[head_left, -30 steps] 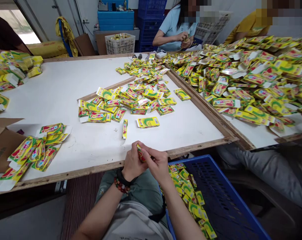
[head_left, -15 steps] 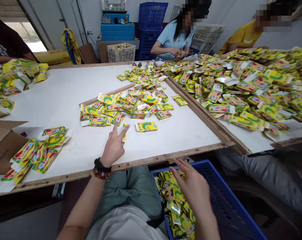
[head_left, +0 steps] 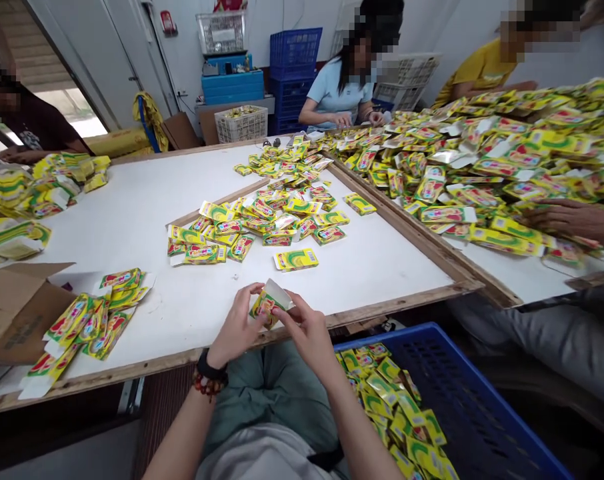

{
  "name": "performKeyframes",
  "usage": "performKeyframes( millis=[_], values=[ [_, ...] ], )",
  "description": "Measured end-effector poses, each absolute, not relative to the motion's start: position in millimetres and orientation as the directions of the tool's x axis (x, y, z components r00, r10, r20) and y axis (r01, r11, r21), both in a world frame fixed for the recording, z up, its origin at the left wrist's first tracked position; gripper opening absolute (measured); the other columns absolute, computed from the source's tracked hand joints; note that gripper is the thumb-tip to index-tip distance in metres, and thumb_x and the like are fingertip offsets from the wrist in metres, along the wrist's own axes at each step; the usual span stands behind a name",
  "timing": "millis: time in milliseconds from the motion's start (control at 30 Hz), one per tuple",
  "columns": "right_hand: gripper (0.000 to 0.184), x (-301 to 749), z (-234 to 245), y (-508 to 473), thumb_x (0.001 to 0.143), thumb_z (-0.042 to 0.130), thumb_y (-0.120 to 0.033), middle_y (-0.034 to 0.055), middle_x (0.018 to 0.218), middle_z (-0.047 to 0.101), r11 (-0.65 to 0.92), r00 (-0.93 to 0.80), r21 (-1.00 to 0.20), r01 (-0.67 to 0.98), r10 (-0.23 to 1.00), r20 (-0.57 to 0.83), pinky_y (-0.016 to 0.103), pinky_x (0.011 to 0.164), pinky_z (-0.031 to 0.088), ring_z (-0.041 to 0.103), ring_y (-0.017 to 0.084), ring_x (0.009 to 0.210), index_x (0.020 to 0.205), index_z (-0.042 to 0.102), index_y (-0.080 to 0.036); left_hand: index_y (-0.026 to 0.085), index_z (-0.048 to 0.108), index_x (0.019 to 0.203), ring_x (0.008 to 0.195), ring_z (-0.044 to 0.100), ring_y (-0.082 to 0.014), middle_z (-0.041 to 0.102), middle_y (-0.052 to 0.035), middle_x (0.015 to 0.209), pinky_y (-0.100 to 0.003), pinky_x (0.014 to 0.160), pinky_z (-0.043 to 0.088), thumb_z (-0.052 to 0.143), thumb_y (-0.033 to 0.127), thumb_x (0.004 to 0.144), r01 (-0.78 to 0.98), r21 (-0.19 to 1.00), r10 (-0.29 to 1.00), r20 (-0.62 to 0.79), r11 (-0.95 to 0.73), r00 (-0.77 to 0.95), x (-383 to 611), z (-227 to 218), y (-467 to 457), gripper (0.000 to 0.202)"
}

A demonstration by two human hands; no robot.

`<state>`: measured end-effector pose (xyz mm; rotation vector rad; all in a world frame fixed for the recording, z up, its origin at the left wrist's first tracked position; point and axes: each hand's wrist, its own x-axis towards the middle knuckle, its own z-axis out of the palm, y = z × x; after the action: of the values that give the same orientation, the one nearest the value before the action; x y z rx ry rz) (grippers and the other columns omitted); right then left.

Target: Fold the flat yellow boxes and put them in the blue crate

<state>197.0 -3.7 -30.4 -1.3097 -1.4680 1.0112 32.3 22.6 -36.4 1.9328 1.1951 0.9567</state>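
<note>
My left hand (head_left: 236,327) and right hand (head_left: 308,335) are both closed on a yellow printed carton (head_left: 269,301), its white flap open, pinched between my fingers just over the near edge of the bench (head_left: 122,227), with a blue plastic crate (head_left: 392,337) of cartons below to the right.

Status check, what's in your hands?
Left hand and right hand holding yellow carton. Blue crate below right hand.

The white-topped bench (head_left: 132,220) with wooden edges carries a loose heap of flattened yellow cartons (head_left: 257,223) mid-surface, a wooden strip (head_left: 217,202) among them, and a smaller pile (head_left: 89,320) beside an open cardboard box (head_left: 22,310) near the left front corner.
</note>
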Motion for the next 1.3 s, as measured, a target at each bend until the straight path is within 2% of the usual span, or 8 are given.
performKeyframes(
  millis=[167,367,533,667,800,933,1067,1300],
  values=[
    [0.042,202.0,-22.0,-22.3,0.086,0.059,-0.041,0.0000,0.072,0.070,0.066,-0.026,-0.983,0.171,0.998,0.062,0.025,0.060,0.048,0.062,0.017,0.063,0.122,0.060,-0.020,0.019,0.035,0.132,0.096,0.064,-0.0234,0.061,-0.0106,0.115,-0.037,0.079,0.054,0.069,0.028,0.071,0.421,0.869,0.965,0.223,-0.260,0.135,68.7,-60.9,-3.5,0.070],
    [0.031,198.1,-23.3,-13.7,0.086,0.053,-0.040,0.0015,0.074,0.068,-0.013,0.100,-0.999,0.043,0.995,-0.008,0.025,0.062,0.046,0.058,0.017,0.069,0.084,0.073,-0.016,0.022,0.035,0.130,0.098,0.063,-0.0237,0.059,-0.0104,0.117,-0.036,0.080,0.055,0.070,0.032,0.072,0.441,0.804,0.899,0.437,-0.399,0.017,87.8,-77.8,-14.3,0.069],
    [0.032,183.1,-15.3,-20.1,0.075,0.069,-0.039,0.0032,0.098,0.070,-0.076,-0.007,-0.963,-0.259,0.997,-0.077,0.031,0.086,0.047,0.061,0.021,0.094,0.102,0.072,-0.022,0.021,0.028,0.134,0.105,0.058,-0.0238,0.048,-0.0130,0.120,-0.038,0.085,0.053,0.067,0.033,0.076,0.391,0.727,0.784,0.621,-0.564,-0.025,80.5,-94.3,-15.3,0.071],
    [0.035,178.3,-14.8,-27.8,0.072,0.073,-0.046,0.0019,0.090,0.070,-0.175,-0.028,-0.911,-0.373,0.984,-0.178,0.030,0.080,0.049,0.062,0.020,0.085,0.099,0.072,-0.023,0.021,0.024,0.138,0.106,0.057,-0.0244,0.046,-0.0129,0.121,-0.037,0.082,0.054,0.067,0.033,0.076,0.392,0.679,0.746,0.665,-0.621,0.032,75.7,-100.2,-15.8,0.076],
    [0.035,181.3,-22.1,-25.8,0.074,0.072,-0.044,0.0016,0.085,0.069,-0.123,0.065,-0.960,-0.252,0.987,-0.144,0.029,0.072,0.052,0.063,0.018,0.079,0.101,0.072,-0.023,0.022,0.027,0.136,0.101,0.058,-0.0222,0.051,-0.0111,0.116,-0.036,0.081,0.053,0.064,0.027,0.079,0.348,0.646,0.711,0.697,-0.679,0.092,76.9,-93.1,-12.8,0.067],
    [0.036,190.0,-28.6,-23.8,0.083,0.065,-0.037,0.0070,0.108,0.069,0.224,0.047,-0.956,0.190,0.970,0.237,0.035,0.086,0.052,0.065,0.021,0.097,0.118,0.067,-0.027,0.025,0.032,0.128,0.088,0.061,-0.0200,0.056,-0.0072,0.104,-0.033,0.072,0.052,0.060,0.025,0.082,0.315,0.710,0.769,0.626,-0.630,0.127,80.0,-93.9,-12.6,0.054],
    [0.037,193.5,-30.5,-24.4,0.084,0.065,-0.027,0.0105,0.117,0.069,0.433,-0.076,-0.797,0.421,0.892,0.445,0.034,0.089,0.054,0.066,0.024,0.107,0.121,0.066,-0.025,0.020,0.018,0.139,0.099,0.061,-0.0257,0.050,-0.0170,0.123,-0.038,0.078,0.052,0.057,0.030,0.084,0.499,0.698,0.833,0.545,-0.514,0.095,81.9,-102.9,-16.8,0.067],
    [0.030,191.8,-23.7,-17.8,0.087,0.058,-0.031,0.0030,0.092,0.077,0.098,0.151,-0.947,0.305,0.977,0.150,0.029,0.066,0.059,0.071,0.018,0.067,0.111,0.071,-0.018,0.018,0.019,0.138,0.106,0.061,-0.0296,0.052,-0.0170,0.125,-0.042,0.083,0.051,0.057,0.039,0.080,0.546,0.721,0.904,0.369,-0.426,0.218,84.1,-92.8,-13.7,0.072]
  ],
)
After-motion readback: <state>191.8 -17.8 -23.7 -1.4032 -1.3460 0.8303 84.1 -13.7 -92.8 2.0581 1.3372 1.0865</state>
